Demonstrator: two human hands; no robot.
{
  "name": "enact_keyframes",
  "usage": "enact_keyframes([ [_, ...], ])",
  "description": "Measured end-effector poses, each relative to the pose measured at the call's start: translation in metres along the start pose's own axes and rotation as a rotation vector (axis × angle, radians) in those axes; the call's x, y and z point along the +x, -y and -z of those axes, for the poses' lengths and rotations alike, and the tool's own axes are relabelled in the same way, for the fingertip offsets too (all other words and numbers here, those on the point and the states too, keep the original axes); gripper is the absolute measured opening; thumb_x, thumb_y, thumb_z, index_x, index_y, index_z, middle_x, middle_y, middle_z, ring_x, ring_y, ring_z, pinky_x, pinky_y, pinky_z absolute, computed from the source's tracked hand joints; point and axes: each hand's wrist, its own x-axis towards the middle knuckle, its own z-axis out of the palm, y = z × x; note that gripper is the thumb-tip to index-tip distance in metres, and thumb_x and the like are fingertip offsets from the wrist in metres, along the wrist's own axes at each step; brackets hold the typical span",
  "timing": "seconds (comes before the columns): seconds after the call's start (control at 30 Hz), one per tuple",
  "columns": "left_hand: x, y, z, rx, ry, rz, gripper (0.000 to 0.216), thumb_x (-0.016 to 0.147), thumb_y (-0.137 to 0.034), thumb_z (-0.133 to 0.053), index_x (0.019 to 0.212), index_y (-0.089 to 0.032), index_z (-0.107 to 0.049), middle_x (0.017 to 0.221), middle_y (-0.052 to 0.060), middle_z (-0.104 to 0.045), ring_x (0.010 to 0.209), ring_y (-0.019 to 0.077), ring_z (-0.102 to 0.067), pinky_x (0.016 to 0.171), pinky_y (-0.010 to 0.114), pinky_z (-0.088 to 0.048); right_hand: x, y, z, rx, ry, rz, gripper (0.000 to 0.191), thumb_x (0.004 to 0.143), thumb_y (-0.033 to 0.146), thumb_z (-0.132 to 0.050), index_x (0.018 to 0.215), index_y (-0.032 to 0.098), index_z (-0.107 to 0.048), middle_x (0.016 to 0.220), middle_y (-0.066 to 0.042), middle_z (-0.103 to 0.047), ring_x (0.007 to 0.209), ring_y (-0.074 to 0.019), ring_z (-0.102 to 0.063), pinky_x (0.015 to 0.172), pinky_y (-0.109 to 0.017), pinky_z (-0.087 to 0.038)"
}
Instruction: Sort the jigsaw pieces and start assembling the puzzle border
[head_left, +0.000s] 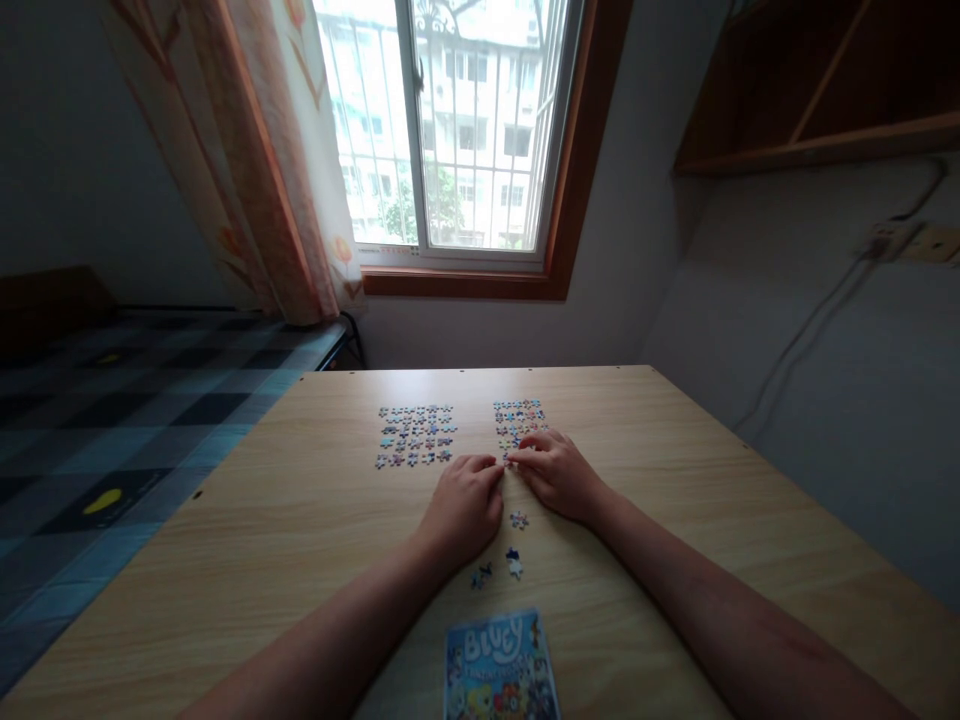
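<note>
Both my hands rest on a light wooden table, fingertips meeting near its middle. My left hand lies knuckles up with its fingers curled together, pinching toward a tiny puzzle piece that I cannot make out clearly. My right hand is also curled, its fingertips pressed at the lower edge of a small joined patch of puzzle. To the left lies a grid of separate loose pieces. Three stray pieces sit between my forearms.
A puzzle box with a cartoon picture lies at the near edge of the table. A bed with a checked cover stands to the left. Behind the table are a barred window, a curtain, and a wall cable at right.
</note>
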Motion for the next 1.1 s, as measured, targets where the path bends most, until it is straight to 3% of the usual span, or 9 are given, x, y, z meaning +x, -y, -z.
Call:
enact_keyframes([
  [0.17,0.001,0.003,0.000,-0.046,-0.012,0.019,0.031,0.084,-0.014,-0.055,0.108,-0.018,-0.074,0.114,0.008,-0.070,0.109,0.0244,-0.059,0.102,0.042,-0.046,-0.002,0.006,0.009,0.161,-0.056,0.033,0.019,0.090,0.020,-0.061,0.098,0.025,-0.078,0.097,-0.007,-0.071,0.093,-0.0207,-0.061,0.089,-0.037,-0.047],
  [0.37,0.002,0.009,-0.003,-0.108,-0.034,0.066,0.030,0.084,-0.014,-0.055,0.104,-0.019,-0.076,0.114,0.008,-0.072,0.109,0.0236,-0.060,0.102,0.041,-0.047,-0.007,0.018,0.024,0.417,0.244,0.036,0.015,0.082,0.016,-0.068,0.087,0.023,-0.080,0.081,-0.002,-0.071,0.066,-0.0113,-0.061,0.063,-0.023,-0.046],
  [0.57,0.001,0.006,-0.001,-0.106,-0.037,0.056,0.031,0.082,-0.012,-0.055,0.102,-0.019,-0.077,0.113,0.008,-0.072,0.107,0.0233,-0.061,0.101,0.041,-0.048,0.000,0.014,0.042,0.233,0.424,0.105,0.014,0.084,0.028,-0.072,0.093,0.032,-0.081,0.079,0.000,-0.071,0.073,-0.0140,-0.062,0.075,-0.027,-0.046],
  [0.67,0.001,0.005,0.000,-0.100,-0.036,0.052,0.032,0.081,-0.011,-0.054,0.102,-0.019,-0.077,0.114,0.007,-0.072,0.107,0.0235,-0.061,0.102,0.041,-0.048,0.002,0.009,0.047,0.070,0.406,0.096,0.014,0.088,0.032,-0.069,0.094,0.034,-0.081,0.076,-0.001,-0.069,0.073,-0.0148,-0.059,0.072,-0.027,-0.044],
  [0.83,0.002,0.005,0.000,-0.092,-0.031,0.052,0.033,0.080,-0.010,-0.055,0.102,-0.018,-0.077,0.113,0.008,-0.072,0.108,0.0237,-0.061,0.102,0.040,-0.047,-0.001,0.002,0.033,-0.107,0.230,-0.061,0.023,0.096,0.031,-0.057,0.099,0.031,-0.080,0.078,-0.003,-0.069,0.077,-0.0165,-0.060,0.069,-0.026,-0.041],
  [1.1,0.001,0.006,-0.003,-0.066,-0.021,0.053,0.034,0.080,-0.011,-0.056,0.106,-0.019,-0.077,0.114,0.008,-0.072,0.107,0.0243,-0.060,0.102,0.041,-0.046,-0.001,-0.002,0.013,-0.152,0.152,-0.152,0.025,0.098,0.033,-0.054,0.102,0.030,-0.078,0.085,-0.003,-0.071,0.084,-0.0178,-0.062,0.076,-0.027,-0.044],
])
